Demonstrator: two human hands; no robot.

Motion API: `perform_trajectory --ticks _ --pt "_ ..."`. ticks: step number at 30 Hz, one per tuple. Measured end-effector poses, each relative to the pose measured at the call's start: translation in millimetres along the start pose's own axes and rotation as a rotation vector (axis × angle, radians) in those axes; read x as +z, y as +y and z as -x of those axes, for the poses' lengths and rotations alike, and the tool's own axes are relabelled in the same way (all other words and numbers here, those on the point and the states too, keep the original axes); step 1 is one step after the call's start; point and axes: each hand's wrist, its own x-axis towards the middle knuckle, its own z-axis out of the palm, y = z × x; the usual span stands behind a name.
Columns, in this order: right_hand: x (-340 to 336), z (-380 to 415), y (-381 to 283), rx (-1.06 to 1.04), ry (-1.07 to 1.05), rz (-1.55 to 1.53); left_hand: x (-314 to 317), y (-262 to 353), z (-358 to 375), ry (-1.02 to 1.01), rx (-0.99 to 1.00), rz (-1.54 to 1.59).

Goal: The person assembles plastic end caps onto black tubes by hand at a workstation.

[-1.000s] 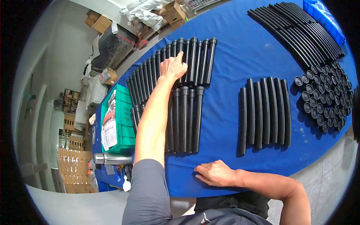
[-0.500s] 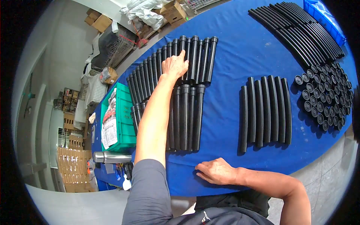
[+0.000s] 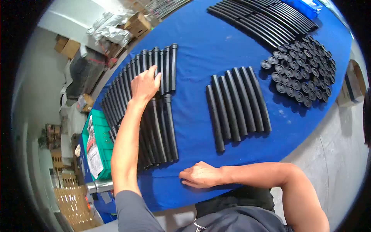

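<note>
My left hand [image 3: 145, 86] reaches over the back row of black capped tubes [image 3: 172, 69]. Its index finger points forward onto the tubes with the thumb apart, and nothing is held. In front of it lies a second row of black capped tubes [image 3: 171, 129], partly hidden by my forearm. Near the table's front edge, my right hand [image 3: 201, 174] rests on the blue cloth with its fingers curled in, no object visible in them. To its upper right, several black tubes without caps [image 3: 235, 104] lie side by side.
Black round caps [image 3: 297, 73] are clustered at the right. Behind them lie many long thin black tubes [image 3: 266, 19] and a blue bin [image 3: 305, 8]. A green crate [image 3: 103, 135] and a metal flask [image 3: 99, 186] stand at the left. Blue cloth [image 3: 193, 50] covers the table.
The view has turned, so the table's contents appear further left. My left hand still points at the back row, its thumb now more visible. My right hand stays resting on the cloth.
</note>
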Motion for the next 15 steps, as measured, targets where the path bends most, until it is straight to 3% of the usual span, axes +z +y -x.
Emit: perform_trajectory --ticks 3,4,9,15 --pt "-2.5 1.6 -0.8 -0.013 0.020 0.015 -16.1 55.7 24.6 0.033 0.140 0.191" --pt "-0.4 1.8 0.9 -0.020 0.025 0.015 -13.8 70.4 35.0 0.146 0.290 0.253" --pt "3.8 2.1 2.4 -0.023 0.039 0.027 -17.8 141.7 99.9 0.017 0.546 0.468" --pt "2.7 1.3 3.2 -0.070 0.042 0.041 0.3 150.9 144.8 -0.003 0.414 0.568"
